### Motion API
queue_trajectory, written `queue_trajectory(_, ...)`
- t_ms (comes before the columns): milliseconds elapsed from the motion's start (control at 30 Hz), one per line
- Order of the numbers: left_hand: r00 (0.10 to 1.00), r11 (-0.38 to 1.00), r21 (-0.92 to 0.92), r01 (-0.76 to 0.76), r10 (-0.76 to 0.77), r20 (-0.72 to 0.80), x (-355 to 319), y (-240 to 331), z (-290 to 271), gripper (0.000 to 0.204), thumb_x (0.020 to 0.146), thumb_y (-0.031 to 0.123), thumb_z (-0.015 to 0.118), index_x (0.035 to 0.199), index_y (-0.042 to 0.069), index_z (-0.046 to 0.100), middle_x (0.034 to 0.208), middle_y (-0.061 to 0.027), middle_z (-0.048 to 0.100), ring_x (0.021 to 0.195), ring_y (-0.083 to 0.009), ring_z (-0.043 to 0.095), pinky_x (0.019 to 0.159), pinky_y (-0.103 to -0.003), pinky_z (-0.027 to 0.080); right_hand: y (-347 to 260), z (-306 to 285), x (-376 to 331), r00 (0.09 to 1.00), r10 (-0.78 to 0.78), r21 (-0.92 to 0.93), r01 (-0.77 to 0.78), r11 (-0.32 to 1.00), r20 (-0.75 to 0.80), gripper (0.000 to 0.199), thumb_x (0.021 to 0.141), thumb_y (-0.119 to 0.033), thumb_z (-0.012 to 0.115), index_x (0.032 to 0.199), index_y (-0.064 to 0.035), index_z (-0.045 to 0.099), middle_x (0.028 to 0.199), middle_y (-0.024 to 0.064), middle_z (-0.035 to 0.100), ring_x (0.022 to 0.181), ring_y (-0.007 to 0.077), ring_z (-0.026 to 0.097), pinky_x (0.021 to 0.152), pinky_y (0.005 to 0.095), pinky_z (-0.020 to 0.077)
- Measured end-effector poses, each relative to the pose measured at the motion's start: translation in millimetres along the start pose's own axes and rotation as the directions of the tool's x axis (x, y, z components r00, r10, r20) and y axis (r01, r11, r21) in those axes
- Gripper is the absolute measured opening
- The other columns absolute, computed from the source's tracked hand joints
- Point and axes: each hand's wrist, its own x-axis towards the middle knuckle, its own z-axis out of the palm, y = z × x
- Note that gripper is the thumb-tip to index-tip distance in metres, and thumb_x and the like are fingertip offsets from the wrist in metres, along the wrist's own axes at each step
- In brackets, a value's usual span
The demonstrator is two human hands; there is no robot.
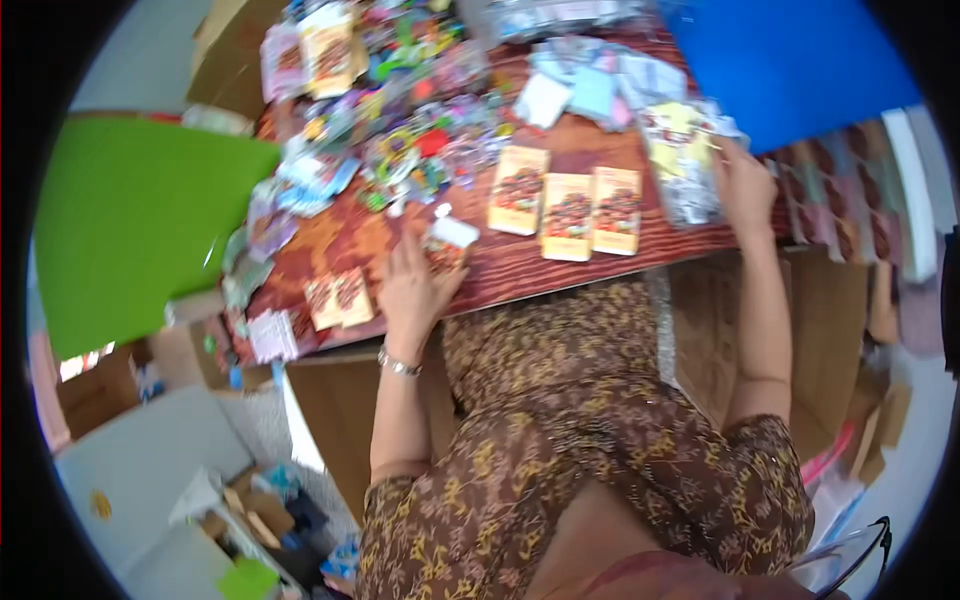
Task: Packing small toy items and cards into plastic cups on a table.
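Observation:
My left hand rests on the wood-patterned table with its fingers stretched out. Between its thumb and fingers lies a small printed packet with a white piece at its top. Over to the right, my right hand reaches to the edge of a clear plastic bag with yellow and white pieces in it. Blur hides what its fingertips do there. Three cream printed cards lie in the middle, near the front edge. Left of my left hand are smaller printed cards.
A heap of small colourful plastic pieces covers the back left. Pale blue and white packets lie at the back right. A green panel flanks the left, a blue one the right. Open cardboard boxes stand below the table.

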Motion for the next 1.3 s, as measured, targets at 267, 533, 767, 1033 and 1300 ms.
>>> queue_trajectory(267,0.983,0.986,-0.105,0.130,-0.115,0.141,-6,1,21,0.092,0.070,0.033,0.088,0.140,-0.004,0.042,0.113,-0.0217,0.062,0.099,-0.0423,0.062,0.081,-0.047,0.054,-5,-18,-7,0.911,0.004,0.046,-0.025,0.999,0.412,0.026,0.084,-0.028,0.075,0.104,-0.0124,0.070,0.093,0.0117,0.071,0.092,0.0326,0.069,0.076,0.0462,0.0533)
queue_trajectory(533,0.993,0.939,-0.329,0.104,-0.118,-0.022,-7,0,24,0.083,0.073,0.028,0.086,0.137,-0.003,0.045,0.113,-0.0216,0.062,0.101,-0.0410,0.061,0.082,-0.047,0.051,-9,13,-20,0.924,-0.002,0.043,-0.016,0.999,0.383,0.026,0.082,-0.027,0.077,0.094,-0.0094,0.062,0.095,0.0106,0.066,0.093,0.0334,0.067,0.075,0.0465,0.0511)
queue_trajectory(767,0.990,0.907,-0.407,0.109,-0.138,-0.043,-9,4,20,0.084,0.072,0.026,0.087,0.138,-0.003,0.045,0.118,-0.0213,0.060,0.107,-0.0407,0.058,0.090,-0.047,0.049,-2,-5,-6,0.932,0.036,0.011,-0.043,0.999,0.361,0.011,0.094,-0.024,0.062,0.098,-0.0133,0.064,0.088,0.0143,0.071,0.088,0.0396,0.067,0.075,0.0513,0.0505)
queue_trajectory(1033,0.989,0.894,-0.445,0.058,-0.113,-0.097,-9,6,20,0.086,0.071,0.023,0.088,0.139,-0.004,0.044,0.119,-0.0219,0.059,0.108,-0.0401,0.058,0.091,-0.047,0.049,2,-19,18,0.948,-0.133,0.307,0.040,0.951,0.288,0.010,0.091,-0.019,0.067,0.094,-0.0089,0.069,0.081,0.0140,0.070,0.079,0.0344,0.068,0.071,0.0448,0.0531)
queue_trajectory(1300,0.985,0.865,-0.500,0.034,-0.115,-0.132,-12,8,22,0.086,0.071,0.022,0.088,0.141,-0.001,0.044,0.122,-0.0205,0.060,0.108,-0.0383,0.059,0.092,-0.046,0.049,-3,0,-1,0.901,-0.116,0.043,0.108,0.993,0.419,0.017,0.087,-0.021,0.072,0.100,-0.0111,0.068,0.089,0.0114,0.070,0.084,0.0309,0.069,0.073,0.0440,0.0530)
